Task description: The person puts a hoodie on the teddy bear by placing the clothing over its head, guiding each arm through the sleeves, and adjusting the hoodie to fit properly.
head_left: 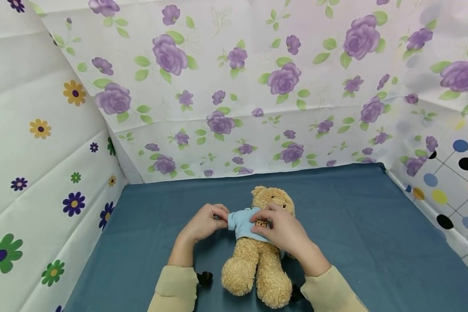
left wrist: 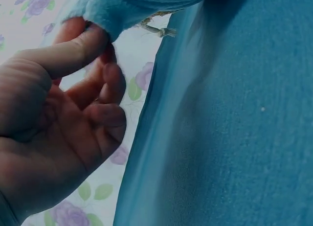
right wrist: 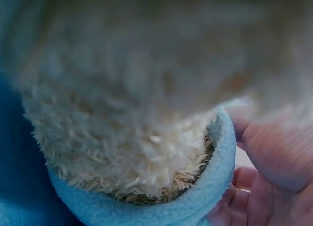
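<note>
A tan, curly-furred teddy bear [head_left: 246, 255] lies on its back, head away from me and feet toward me. It wears a light blue fleece sweater [head_left: 243, 224] with a small bear-face patch on the front. My left hand [head_left: 203, 223] pinches the cuff of the sleeve on the left, between thumb and fingertips, as the left wrist view shows at the blue sleeve [left wrist: 122, 13]. My right hand [head_left: 284, 227] holds the bear at the chest, thumb and fingers bent around the patch. The right wrist view shows the sweater hem [right wrist: 146, 211] around furry legs; the fingertips are hidden there.
A dark blue cloth [head_left: 160, 208] covers the table. White floral sheets [head_left: 218, 86] hang behind and on the left; a dotted sheet [head_left: 452, 186] is at the right. Black wrist devices [head_left: 205, 279] show at the sleeves.
</note>
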A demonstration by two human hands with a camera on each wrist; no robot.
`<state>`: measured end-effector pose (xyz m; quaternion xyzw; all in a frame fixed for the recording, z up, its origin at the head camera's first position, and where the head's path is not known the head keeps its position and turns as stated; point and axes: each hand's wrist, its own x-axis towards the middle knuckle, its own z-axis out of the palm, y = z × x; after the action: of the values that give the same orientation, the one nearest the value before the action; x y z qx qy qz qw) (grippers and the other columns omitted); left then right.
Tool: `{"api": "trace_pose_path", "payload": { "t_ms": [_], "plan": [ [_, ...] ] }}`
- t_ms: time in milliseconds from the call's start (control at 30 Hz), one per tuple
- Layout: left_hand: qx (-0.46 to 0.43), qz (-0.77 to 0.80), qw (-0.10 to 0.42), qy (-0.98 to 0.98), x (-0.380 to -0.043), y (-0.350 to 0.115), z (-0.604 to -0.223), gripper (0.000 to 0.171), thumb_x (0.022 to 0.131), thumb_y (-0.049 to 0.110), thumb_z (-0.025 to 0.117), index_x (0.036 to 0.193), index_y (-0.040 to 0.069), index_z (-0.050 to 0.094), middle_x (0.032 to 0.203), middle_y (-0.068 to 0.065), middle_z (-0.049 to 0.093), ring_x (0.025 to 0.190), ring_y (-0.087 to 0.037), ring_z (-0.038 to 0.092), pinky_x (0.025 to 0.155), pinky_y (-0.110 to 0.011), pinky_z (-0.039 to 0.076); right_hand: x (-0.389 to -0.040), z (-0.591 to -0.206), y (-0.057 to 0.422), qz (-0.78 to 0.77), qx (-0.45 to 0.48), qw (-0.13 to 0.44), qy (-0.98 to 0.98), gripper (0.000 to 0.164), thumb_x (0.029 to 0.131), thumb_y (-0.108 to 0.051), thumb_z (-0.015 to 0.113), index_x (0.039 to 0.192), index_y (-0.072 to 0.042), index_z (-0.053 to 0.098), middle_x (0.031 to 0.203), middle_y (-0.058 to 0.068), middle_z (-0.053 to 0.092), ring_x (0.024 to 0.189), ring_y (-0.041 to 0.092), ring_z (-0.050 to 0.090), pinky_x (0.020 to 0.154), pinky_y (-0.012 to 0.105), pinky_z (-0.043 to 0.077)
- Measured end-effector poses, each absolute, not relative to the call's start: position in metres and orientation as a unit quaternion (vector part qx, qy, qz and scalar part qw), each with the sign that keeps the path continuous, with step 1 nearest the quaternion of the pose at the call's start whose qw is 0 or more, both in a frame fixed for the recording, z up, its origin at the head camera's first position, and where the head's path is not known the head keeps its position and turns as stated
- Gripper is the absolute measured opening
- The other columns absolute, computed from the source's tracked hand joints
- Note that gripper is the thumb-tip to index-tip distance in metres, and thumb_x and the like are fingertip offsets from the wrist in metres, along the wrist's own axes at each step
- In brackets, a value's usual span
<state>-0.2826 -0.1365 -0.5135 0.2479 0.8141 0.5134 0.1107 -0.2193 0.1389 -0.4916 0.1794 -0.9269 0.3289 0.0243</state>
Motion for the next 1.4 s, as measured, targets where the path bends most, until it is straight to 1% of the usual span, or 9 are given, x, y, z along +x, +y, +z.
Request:
{"api": "trace_pose_path", "payload": {
  "t_ms": [133,233,533,767,967,1100,1200,1333,1400],
  "plan": [
    [0.234,0.5,0.062,0.831,-0.282,-0.135,-0.512,0.013,0.091,-0.002,0.081,0.092,0.011,0.084,0.1,-0.003,0.073,0.085,-0.021,0.063,0.074,-0.036,0.053,-0.22,-0.491,0.139,0.326,0.176,0.019,-0.929,0.024,0.095,-0.033,0.084,0.118,-0.036,0.079,0.099,-0.011,0.054,0.078,0.01,0.052,0.067,0.035,0.047],
    [0.229,0.493,0.043,0.838,-0.281,-0.135,-0.511,0.009,0.091,0.004,0.084,0.095,0.012,0.084,0.099,-0.002,0.073,0.082,-0.02,0.062,0.07,-0.037,0.052,-0.219,-0.49,0.138,0.321,0.178,0.018,-0.93,0.027,0.096,-0.033,0.082,0.123,-0.036,0.079,0.098,-0.01,0.053,0.072,0.012,0.049,0.063,0.034,0.044],
    [0.236,0.477,0.042,0.846,-0.28,-0.135,-0.513,0.011,0.096,0.007,0.081,0.105,0.009,0.086,0.101,0.002,0.073,0.084,-0.017,0.062,0.073,-0.036,0.053,-0.216,-0.488,0.139,0.309,0.189,0.025,-0.932,0.031,0.097,-0.033,0.081,0.127,-0.034,0.08,0.094,-0.008,0.048,0.066,0.014,0.042,0.056,0.03,0.039],
    [0.229,0.478,0.069,0.845,-0.279,-0.133,-0.512,0.017,0.094,0.01,0.084,0.112,0.009,0.085,0.104,0.001,0.074,0.083,-0.019,0.061,0.069,-0.035,0.051,-0.216,-0.488,0.139,0.303,0.193,0.026,-0.933,0.032,0.098,-0.033,0.08,0.13,-0.035,0.078,0.095,-0.008,0.048,0.066,0.013,0.043,0.057,0.029,0.039],
    [0.276,0.466,0.058,0.839,-0.278,-0.129,-0.513,0.009,0.095,0.006,0.081,0.101,0.01,0.085,0.097,0.003,0.072,0.079,-0.017,0.062,0.069,-0.033,0.052,-0.214,-0.488,0.137,0.295,0.184,0.038,-0.937,0.02,0.098,-0.031,0.081,0.117,-0.033,0.083,0.097,-0.009,0.05,0.067,0.011,0.044,0.059,0.031,0.041],
    [0.312,0.472,0.036,0.824,-0.277,-0.125,-0.513,0.015,0.091,-0.001,0.078,0.091,0.013,0.083,0.089,0.003,0.068,0.073,-0.017,0.059,0.067,-0.034,0.051,-0.212,-0.489,0.134,0.286,0.172,0.041,-0.942,0.011,0.099,-0.032,0.08,0.109,-0.033,0.083,0.096,-0.009,0.049,0.065,0.011,0.044,0.058,0.03,0.041],
    [0.325,0.472,0.018,0.819,-0.276,-0.123,-0.513,0.02,0.089,-0.004,0.076,0.083,0.015,0.08,0.085,0.004,0.065,0.07,-0.016,0.056,0.064,-0.032,0.049,-0.212,-0.489,0.133,0.28,0.172,0.04,-0.944,0.009,0.101,-0.033,0.077,0.109,-0.034,0.081,0.096,-0.008,0.048,0.064,0.011,0.043,0.058,0.03,0.041],
    [0.333,0.468,-0.003,0.818,-0.277,-0.119,-0.514,0.025,0.086,-0.006,0.073,0.076,0.017,0.073,0.078,0.005,0.06,0.065,-0.013,0.052,0.061,-0.029,0.046,-0.211,-0.488,0.135,0.284,0.2,0.037,-0.937,0.008,0.106,-0.027,0.071,0.109,-0.031,0.076,0.098,-0.006,0.046,0.07,0.011,0.044,0.062,0.03,0.041],
    [0.333,0.469,-0.01,0.818,-0.277,-0.119,-0.514,0.026,0.085,-0.007,0.072,0.075,0.018,0.072,0.077,0.005,0.058,0.064,-0.012,0.051,0.06,-0.029,0.045,-0.212,-0.488,0.136,0.293,0.214,0.026,-0.931,0.007,0.108,-0.023,0.068,0.106,-0.029,0.071,0.099,-0.003,0.044,0.074,0.013,0.044,0.065,0.032,0.041]
  ]
}}
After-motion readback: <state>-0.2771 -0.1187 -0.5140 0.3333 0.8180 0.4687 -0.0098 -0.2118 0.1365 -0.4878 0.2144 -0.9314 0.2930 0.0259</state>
